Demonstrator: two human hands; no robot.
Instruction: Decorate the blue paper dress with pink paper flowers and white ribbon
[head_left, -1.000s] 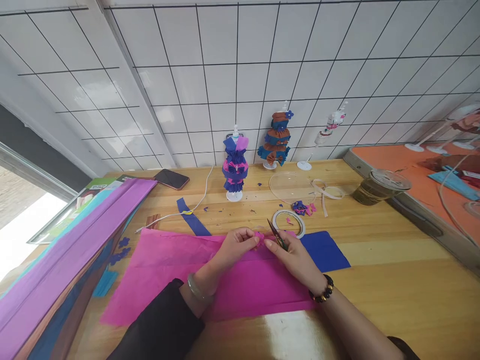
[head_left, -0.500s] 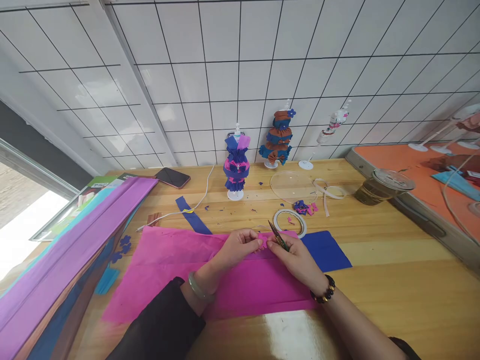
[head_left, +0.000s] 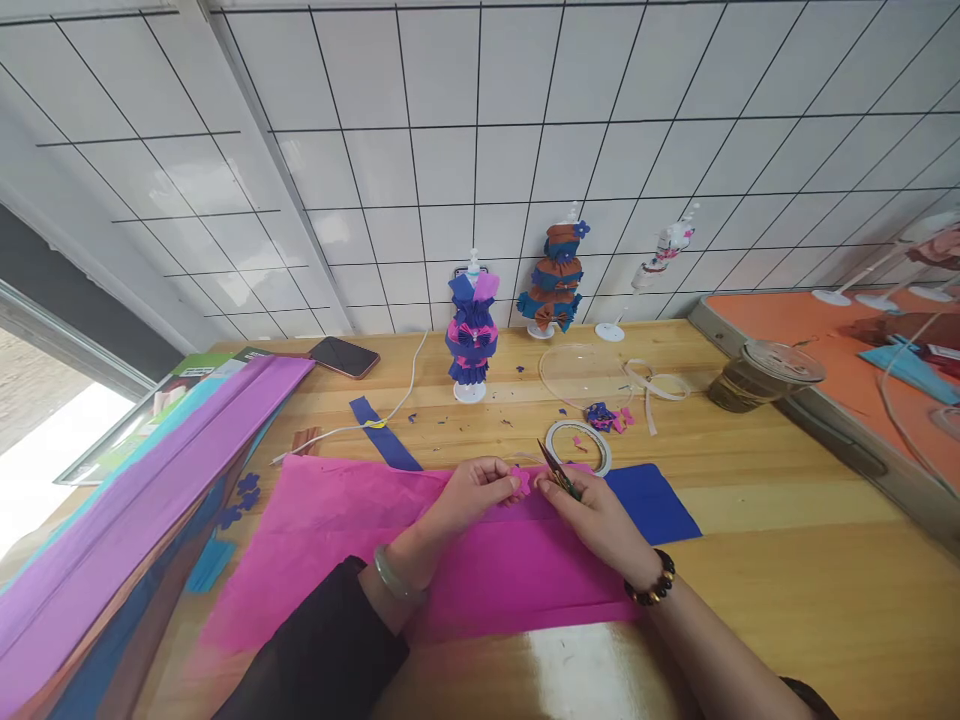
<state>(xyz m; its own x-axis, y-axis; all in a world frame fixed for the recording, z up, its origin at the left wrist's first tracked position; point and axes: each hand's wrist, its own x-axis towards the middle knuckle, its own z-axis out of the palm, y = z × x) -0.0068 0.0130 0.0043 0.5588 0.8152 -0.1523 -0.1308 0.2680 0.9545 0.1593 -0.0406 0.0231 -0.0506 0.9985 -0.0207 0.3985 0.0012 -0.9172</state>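
Wooden counter (head_left: pixel 750 560) with two finished paper dresses; left hand (head_left: pixel 469 495) pinching small pink piece (head_left: pixel 523 483), right hand (head_left: pixel 592 510) gripping scissors (head_left: pixel 556 468), trimming seemingly unfinished.

Paper sheet (head_left: pixel 352 540): magenta, plain. Scrap (head_left: pixel 523 483) between the hands: pink. Blue sheet (head_left: pixel 652 500) and strip (head_left: pixel 386 437): dark blue. Rolls (head_left: pixel 135 520) at left: purple, with cyan and blue beneath. Table (head_left: pixel 787 560): light wood grain. Wall (head_left: pixel 480 150): white tiles, black grid lines. Left model (head_left: pixel 470 330): blue and pink. Right model (head_left: pixel 556 280): brown and blue. Bracelet (head_left: pixel 654 585): black beads. Tray (head_left: pixel 795 320): orange.
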